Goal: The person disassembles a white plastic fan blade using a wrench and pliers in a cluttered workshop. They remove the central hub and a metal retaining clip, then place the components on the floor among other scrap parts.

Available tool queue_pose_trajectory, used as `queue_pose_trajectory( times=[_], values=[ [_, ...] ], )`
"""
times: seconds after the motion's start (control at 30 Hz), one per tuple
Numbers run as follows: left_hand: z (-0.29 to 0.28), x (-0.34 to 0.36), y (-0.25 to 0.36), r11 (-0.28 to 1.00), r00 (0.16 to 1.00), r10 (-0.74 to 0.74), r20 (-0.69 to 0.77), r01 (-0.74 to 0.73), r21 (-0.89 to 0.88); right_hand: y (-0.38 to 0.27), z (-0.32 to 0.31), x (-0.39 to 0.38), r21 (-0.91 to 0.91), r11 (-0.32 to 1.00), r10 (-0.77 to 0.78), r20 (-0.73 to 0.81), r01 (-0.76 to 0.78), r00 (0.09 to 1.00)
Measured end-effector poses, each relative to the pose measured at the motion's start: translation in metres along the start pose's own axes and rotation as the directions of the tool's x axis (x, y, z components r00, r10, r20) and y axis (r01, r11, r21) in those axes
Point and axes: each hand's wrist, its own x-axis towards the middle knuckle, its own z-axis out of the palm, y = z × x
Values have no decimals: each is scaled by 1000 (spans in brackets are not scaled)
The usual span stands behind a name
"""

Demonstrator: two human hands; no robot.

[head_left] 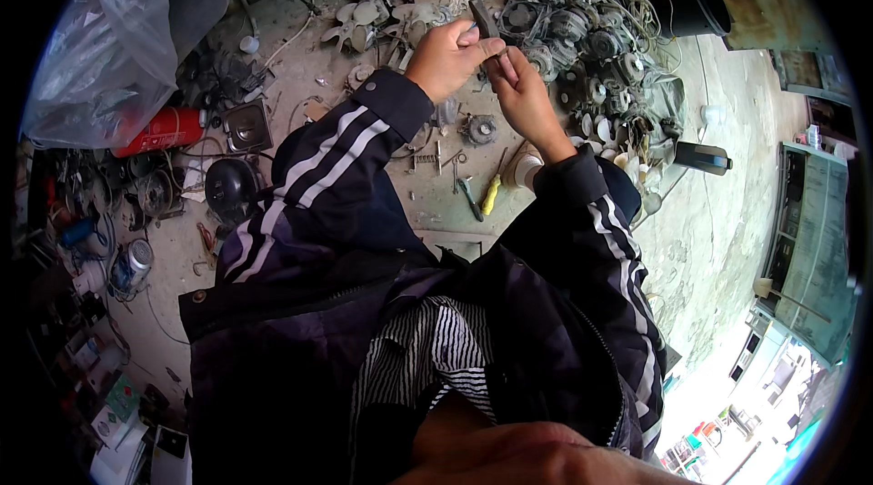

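Two hands meet above yellow-handled screwdriver (491, 195). Left hand (447, 58) pinches small dark metal part (485, 21) by thumb and fingers; right hand (521, 92) fingers narrow, gripping its lower end. Judgement: brace wrists, keep part steady, twist gently.

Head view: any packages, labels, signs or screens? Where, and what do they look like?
Red canister: lying on the ground at left under the clear plastic bag, cylindrical, pale label patch.
Flat printed packs: lower left corner, white and green, rectangular.
Blue-capped jar: left, small, round.
No screens or signs clear enough to tell.
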Motion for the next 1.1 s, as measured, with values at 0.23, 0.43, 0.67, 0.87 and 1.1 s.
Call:
queue_pose_trajectory(
  times=[0.23, 0.43, 0.67, 0.87, 1.1],
  values=[
    [6, -3, 3, 993, 1000, -2, -18, 0, -116, -9, 4, -8, 46, 999, 9, -32, -8, 999],
    [16, -1, -11, 991, 990, 8, -141, -26, -129, -19, 4, -2, 198, 962, 207, -91, -186, 974],
    [13, -1, 10, 968, 992, -82, -96, 56, -245, -30, -7, 5, 397, 902, 195, -24, -170, 980],
    [7, 2, 5, 961, 991, -66, -113, 32, -274, -30, -16, 3, 279, 954, 101, 31, -106, 994],
    [1, 0, 21, 882, 984, -175, 1, 158, -444, -38, -24, 0, 299, 927, 185, 166, -228, 969]
  ],
)
